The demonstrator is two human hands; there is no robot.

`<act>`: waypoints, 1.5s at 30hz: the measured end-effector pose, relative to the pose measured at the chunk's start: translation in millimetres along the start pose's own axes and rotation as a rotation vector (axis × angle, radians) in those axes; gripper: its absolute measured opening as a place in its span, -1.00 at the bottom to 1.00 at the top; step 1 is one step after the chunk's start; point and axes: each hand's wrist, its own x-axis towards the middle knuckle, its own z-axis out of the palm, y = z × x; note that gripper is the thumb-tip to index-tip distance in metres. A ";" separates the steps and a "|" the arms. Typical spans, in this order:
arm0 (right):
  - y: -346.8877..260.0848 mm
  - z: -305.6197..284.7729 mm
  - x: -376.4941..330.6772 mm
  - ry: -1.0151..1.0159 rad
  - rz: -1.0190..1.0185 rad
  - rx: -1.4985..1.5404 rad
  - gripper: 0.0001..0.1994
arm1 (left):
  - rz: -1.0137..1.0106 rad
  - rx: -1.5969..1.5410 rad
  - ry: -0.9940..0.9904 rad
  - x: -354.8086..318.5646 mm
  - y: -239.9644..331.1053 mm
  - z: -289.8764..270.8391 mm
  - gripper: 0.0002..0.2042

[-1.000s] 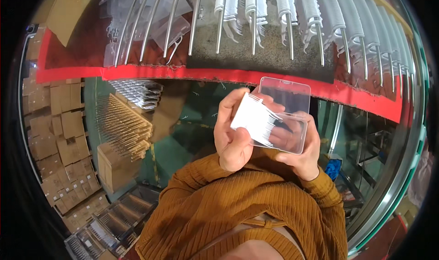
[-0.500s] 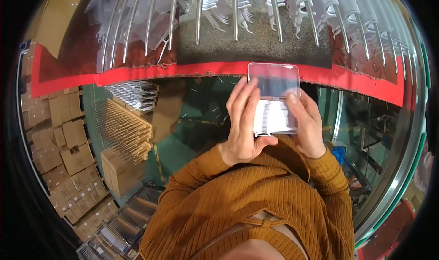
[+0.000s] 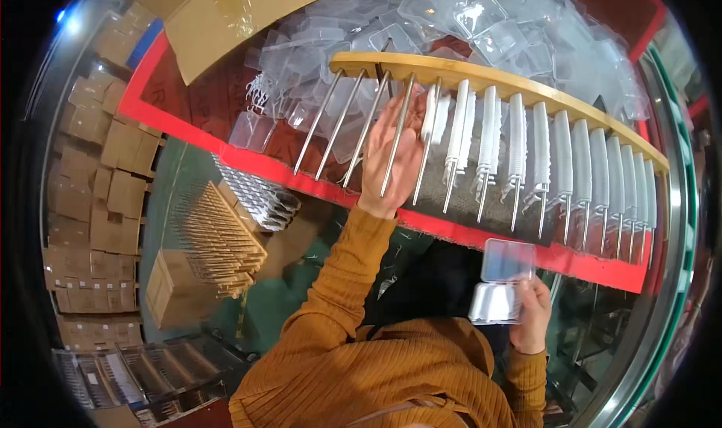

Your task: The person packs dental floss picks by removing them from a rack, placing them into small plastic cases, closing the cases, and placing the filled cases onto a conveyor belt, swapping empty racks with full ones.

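Observation:
My left hand [image 3: 394, 156] reaches up and forward under the long metal pins of a wooden rack [image 3: 481, 78], fingers spread near the white pieces [image 3: 451, 131] threaded on a pin. Whether it grips one I cannot tell. My right hand [image 3: 531, 317] stays low near my chest and holds a small clear plastic box [image 3: 502, 281], lid up, with white pieces inside. Further pins to the right carry more white pieces [image 3: 571, 157].
A heap of empty clear plastic boxes [image 3: 466, 22] lies behind the rack on the red-edged bench [image 3: 248, 161]. A cardboard sheet [image 3: 241, 7] sits at the upper left. Below left are stacked cartons [image 3: 98, 202], spare wooden pin racks [image 3: 214, 244] and a green floor.
My left hand let go of the clear box and stretched up to the rack pins. The box now rests in my right hand alone, lower right. My view tilted up toward the bench.

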 end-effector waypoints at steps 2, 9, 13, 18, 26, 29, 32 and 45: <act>-0.1 -7.3 3.0 0.035 -0.030 0.021 -0.84 | 0.019 0.150 -0.145 1.2 0.6 3.7 -0.44; -14.7 28.0 6.8 -0.059 -0.040 -0.015 -0.80 | -0.014 0.388 -0.046 -14.4 -3.3 -0.7 -0.39; -15.4 31.6 12.6 -0.126 -0.061 -0.022 -0.77 | 0.006 0.279 -0.152 -27.2 3.3 13.2 -0.35; -9.8 28.0 8.9 -0.135 -0.071 -0.037 -0.75 | -0.008 0.227 -0.217 -36.5 5.3 12.6 -0.32; -10.9 25.8 3.4 -0.130 -0.058 0.077 -0.69 | 0.085 0.683 -0.010 -61.8 8.2 22.4 -0.47; -16.8 34.3 9.5 -0.057 -0.115 -0.003 -0.64 | 0.230 0.955 0.031 -93.0 12.0 34.3 -0.56; -17.3 38.4 16.1 -0.069 -0.176 -0.158 -0.58 | 0.555 1.570 -0.209 -124.1 16.7 40.3 -0.54; -2.1 22.3 -0.9 -0.011 -0.225 -0.016 -0.54 | -0.052 1.241 -0.538 -139.8 -47.3 80.6 -0.25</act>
